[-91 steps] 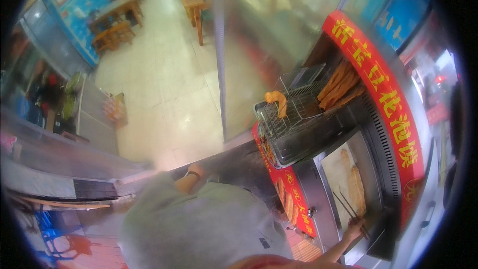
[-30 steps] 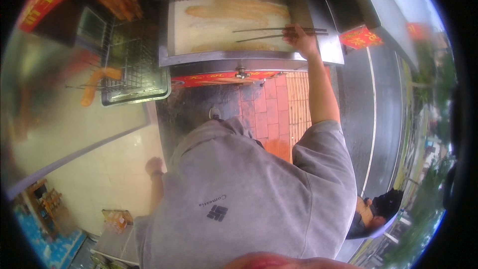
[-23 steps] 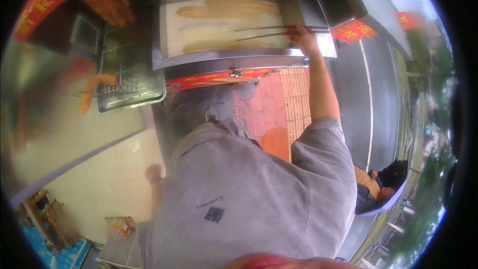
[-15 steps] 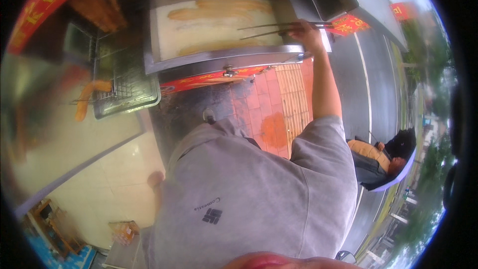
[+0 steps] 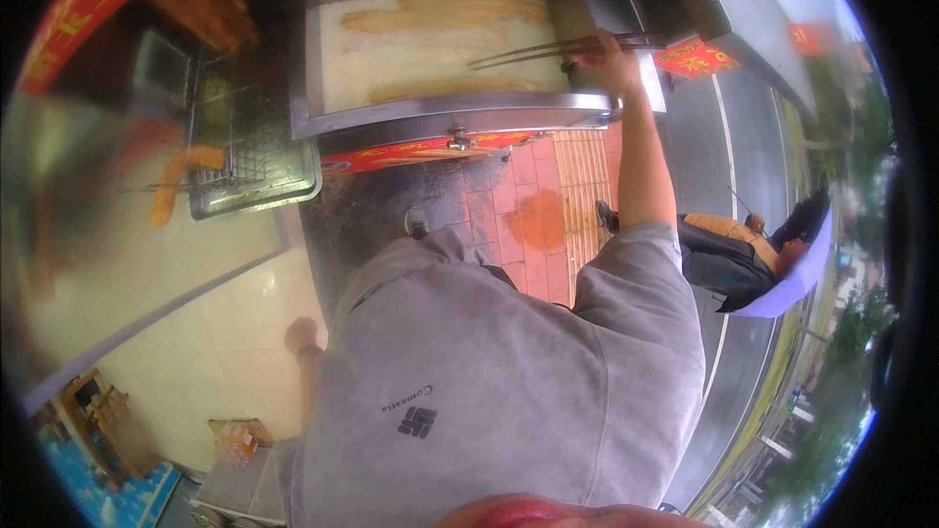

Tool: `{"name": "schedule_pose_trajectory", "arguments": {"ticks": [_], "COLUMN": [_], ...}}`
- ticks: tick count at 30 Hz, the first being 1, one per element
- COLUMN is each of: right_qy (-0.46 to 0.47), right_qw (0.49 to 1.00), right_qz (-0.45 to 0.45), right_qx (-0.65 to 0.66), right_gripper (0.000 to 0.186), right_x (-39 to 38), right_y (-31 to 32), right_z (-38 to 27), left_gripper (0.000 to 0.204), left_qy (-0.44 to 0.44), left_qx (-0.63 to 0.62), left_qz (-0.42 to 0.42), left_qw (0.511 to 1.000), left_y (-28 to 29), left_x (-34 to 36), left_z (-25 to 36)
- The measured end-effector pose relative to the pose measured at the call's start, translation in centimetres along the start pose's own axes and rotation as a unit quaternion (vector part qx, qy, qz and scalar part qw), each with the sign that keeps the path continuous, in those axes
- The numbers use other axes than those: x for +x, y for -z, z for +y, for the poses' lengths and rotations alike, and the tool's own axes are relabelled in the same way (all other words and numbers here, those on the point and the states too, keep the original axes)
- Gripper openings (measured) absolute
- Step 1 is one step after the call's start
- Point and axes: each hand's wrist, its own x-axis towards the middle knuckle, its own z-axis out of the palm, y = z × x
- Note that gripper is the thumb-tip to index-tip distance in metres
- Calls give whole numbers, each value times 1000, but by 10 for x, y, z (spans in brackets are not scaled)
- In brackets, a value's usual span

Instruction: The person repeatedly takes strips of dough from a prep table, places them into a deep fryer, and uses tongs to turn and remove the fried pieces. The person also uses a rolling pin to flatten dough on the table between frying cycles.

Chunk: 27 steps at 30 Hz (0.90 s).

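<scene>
My right hand (image 5: 608, 61) is closed around a pair of long dark chopsticks (image 5: 533, 50), near the right wall of a metal fryer (image 5: 445, 110). The chopstick tips are slightly apart, over the pale oil, and grip nothing. Long golden dough sticks (image 5: 445, 12) float toward the far side of the oil. Another strip of dough (image 5: 450, 88) lies along the near wall, partly hidden by the rim. My left hand (image 5: 302, 335) hangs low at my left side, beside the pale tiled surface; its fingers are too indistinct to read.
Left of the fryer, a wire rack (image 5: 245, 164) stands on a metal tray (image 5: 256, 198), with a curved fried dough stick (image 5: 176, 181) at its left edge. A valve (image 5: 460, 140) sticks out from the fryer's front. Farther right, a person (image 5: 734, 249) carries a purple umbrella (image 5: 797, 279) by the road.
My right hand and the chopsticks have shifted slightly, and the tips are closer together. The person with the umbrella has moved up the picture. The whole view has tilted a little.
</scene>
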Motion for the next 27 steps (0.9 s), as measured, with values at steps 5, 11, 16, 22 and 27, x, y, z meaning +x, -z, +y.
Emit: {"name": "schedule_pose_trajectory", "arguments": {"ticks": [5,11,16,22,27], "right_qy": [34,3,-12,-64,11], "right_qw": [998,995,996,994,996], "right_qz": [-40,-88,-36,-74,-87], "right_qx": [39,54,77,47,-22], "right_gripper": [38,38,37,32,27], "right_x": [4,13,22,29,36], "right_y": [-2,-62,-45,-24,-2], "right_z": [4,28,24,19,15], "left_gripper": [20,13,9,5,10], "left_qy": [56,-94,37,34,23], "left_qx": [-68,-24,-18,23,162], "left_qz": [-18,-41,28,32,-21], "left_qw": [996,994,999,999,986], "left_y": [1,0,-3,-11,-4], "left_x": [-20,-28,-23,-29,-52], "left_z": [3,-22,-10,-11,25]}}
